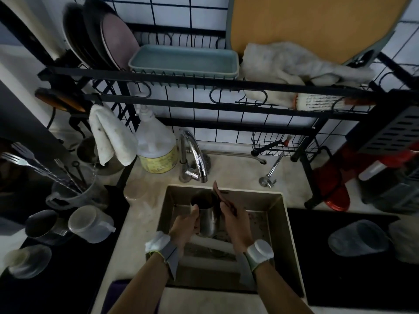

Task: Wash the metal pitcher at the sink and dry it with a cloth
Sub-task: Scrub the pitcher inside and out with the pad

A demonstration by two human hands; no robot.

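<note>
- Metal pitcher (207,217) held upright over the sink (275,225), mouth tilted slightly toward the back wall, just below the spout of the chrome faucet (195,158).
- Left hand (187,225) wrapped around the pitcher's left side, thumb up near the rim.
- Right hand (233,219) flat against the pitcher's right side, fingers stretched up past the rim toward the faucet; whether gripping or only pressing, cannot tell.
- Grey-and-white band on each wrist.
- Folded white cloth (111,137) hanging from the black rack (181,80) to the left of the faucet, well apart from both hands.
- White jug with yellow label (156,148) between that cloth and the faucet.
- On top of the rack: dark plates (97,35) on edge, a pale blue tray (183,61), a crumpled white rag (292,64), a tan board (317,23) leaning on the tiles.
- Left counter: clear cup with forks (68,191), metal cup (43,223), plastic measuring jug (90,224).
- Right counter: clear container on its side (358,237) on a dark mat.
</note>
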